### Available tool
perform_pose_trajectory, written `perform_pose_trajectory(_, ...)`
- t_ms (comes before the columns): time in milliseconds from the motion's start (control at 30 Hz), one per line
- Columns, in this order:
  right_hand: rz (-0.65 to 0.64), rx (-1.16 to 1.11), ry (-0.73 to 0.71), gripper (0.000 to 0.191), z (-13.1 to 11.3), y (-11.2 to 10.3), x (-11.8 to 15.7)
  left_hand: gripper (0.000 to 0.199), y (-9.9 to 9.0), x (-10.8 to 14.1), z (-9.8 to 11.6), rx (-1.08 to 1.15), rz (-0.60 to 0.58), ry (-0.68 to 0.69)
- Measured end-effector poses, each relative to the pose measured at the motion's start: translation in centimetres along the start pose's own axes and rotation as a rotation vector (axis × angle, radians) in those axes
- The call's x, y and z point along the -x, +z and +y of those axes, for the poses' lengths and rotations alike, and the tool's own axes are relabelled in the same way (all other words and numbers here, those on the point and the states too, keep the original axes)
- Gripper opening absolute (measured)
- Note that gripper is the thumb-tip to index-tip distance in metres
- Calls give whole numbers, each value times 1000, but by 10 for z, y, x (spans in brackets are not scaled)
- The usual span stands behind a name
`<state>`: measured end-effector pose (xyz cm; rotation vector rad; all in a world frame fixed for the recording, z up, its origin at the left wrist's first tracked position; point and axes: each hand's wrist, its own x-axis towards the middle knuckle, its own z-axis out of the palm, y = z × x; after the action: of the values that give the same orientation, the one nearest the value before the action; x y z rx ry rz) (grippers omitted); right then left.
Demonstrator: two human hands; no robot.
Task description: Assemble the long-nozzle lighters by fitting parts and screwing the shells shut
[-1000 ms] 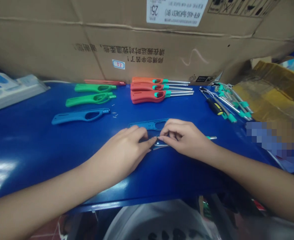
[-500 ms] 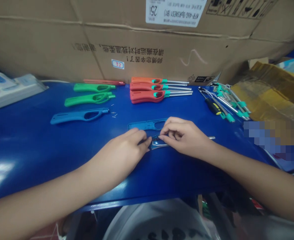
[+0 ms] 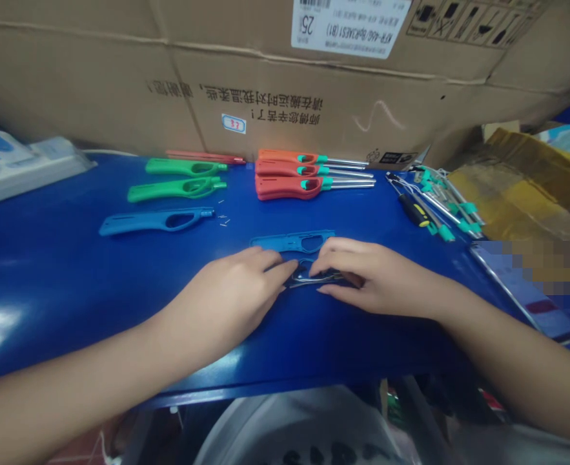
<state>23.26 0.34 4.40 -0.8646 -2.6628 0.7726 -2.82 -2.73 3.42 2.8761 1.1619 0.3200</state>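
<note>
You appear to be seating parts in the blue lighter half (image 3: 306, 280), on the desk (image 3: 285, 352); your left hand (image 3: 236, 284) pinches its nine-o'clock end; your right hand (image 3: 381, 274) curls half-open at three o'clock, hold unclear; steady fingertip pressure seems needed.

White label: on the cardboard box (image 3: 95, 97), above the red lighters (image 3: 289, 188); upside down, I read "25" and "KFR-46G/BpR3AES1 (B1)"; finer print blurred (image 3: 350, 29).
Printed lines: same box, just above the lighters; I read inverted "师傅您辛苦了!" and "请在搬运时对我温柔些, 谢谢您!" (image 3: 285, 106)
Small sticker: box, above left of the lighters; two red digits, uncertain (image 3: 234, 123).
Pictograms: box, above right of the lighters; row includes a glass (image 3: 476, 22).
Grey cloth: below the lighters, nearest me; dark characters cut off (image 3: 289, 426).
</note>
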Motion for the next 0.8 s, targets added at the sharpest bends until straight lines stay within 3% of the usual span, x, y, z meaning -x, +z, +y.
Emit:
perform_pose_trajectory(167, -15, -5, -20, 12, 2, 7, -3, 27, 0, -3, 2, 76, -28, 4)
perform_pose_trajectory(433, -71, -66, 78, 8, -4, -5, -3, 26, 0, -6, 1, 136, -39, 33)
perform_pose_trajectory(600, -1, -37, 109, 8, -3, 1, -4, 27, 0, -4, 2, 112, -22, 46)
perform_pose_trajectory(800, 63, -29, 35, 8, 2, 8, -7, 28, 0, -3, 5, 24, -15, 111)
